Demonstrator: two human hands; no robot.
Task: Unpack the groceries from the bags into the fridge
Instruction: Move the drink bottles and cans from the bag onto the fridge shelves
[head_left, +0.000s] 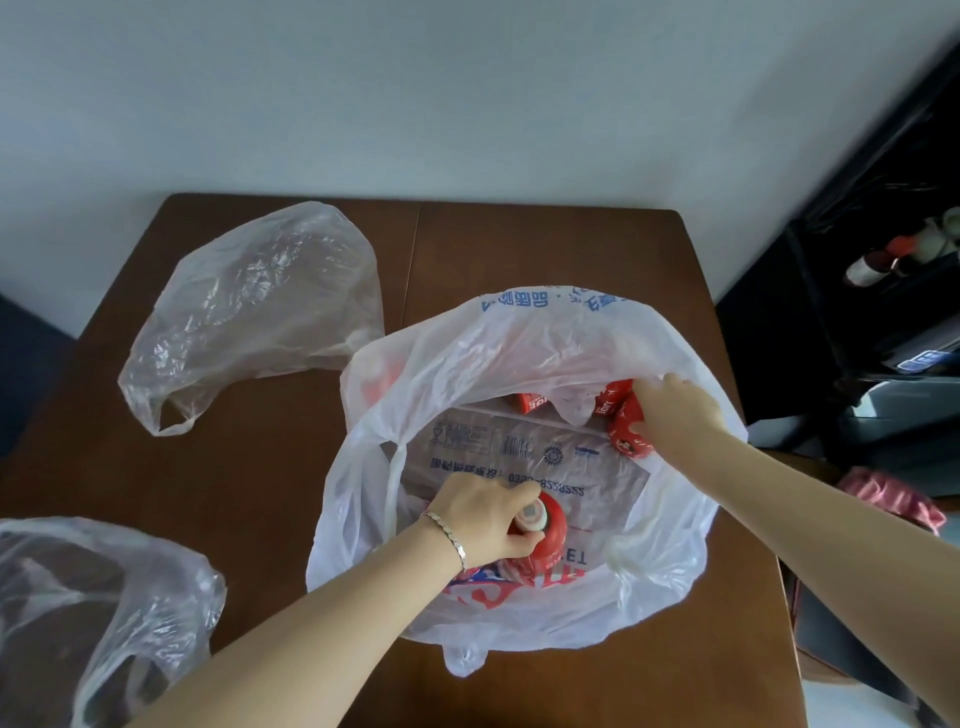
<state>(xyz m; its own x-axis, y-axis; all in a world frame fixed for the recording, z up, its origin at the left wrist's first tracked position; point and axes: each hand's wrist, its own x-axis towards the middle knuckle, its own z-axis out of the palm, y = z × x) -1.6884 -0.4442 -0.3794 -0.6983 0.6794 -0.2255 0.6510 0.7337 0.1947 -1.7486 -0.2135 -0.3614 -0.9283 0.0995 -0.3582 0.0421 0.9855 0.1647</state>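
Left hand (480, 519) curled round the capped neck of a red bottle (553, 535) | right hand (678, 410) gripping a second red bottle (626, 434) | both bottles inside the open white printed bag (519, 353) on the brown table (260, 493) | clear bag (249, 312) far left, another clear bag (104, 597) near left.

Three plastic bags are counted on one brown table (519, 249): one printed white bag (519, 338), plus the far clear bag (249, 312) and the near clear bag (104, 597). Four red bottles are made out inside the printed one: the near red bottle (555, 530), the right red bottle (626, 439) and two far red bottles (530, 401). A fifth is perhaps suggested by a red blur behind the film. Two hands are seen, the left hand (483, 519) and the right hand (675, 410).
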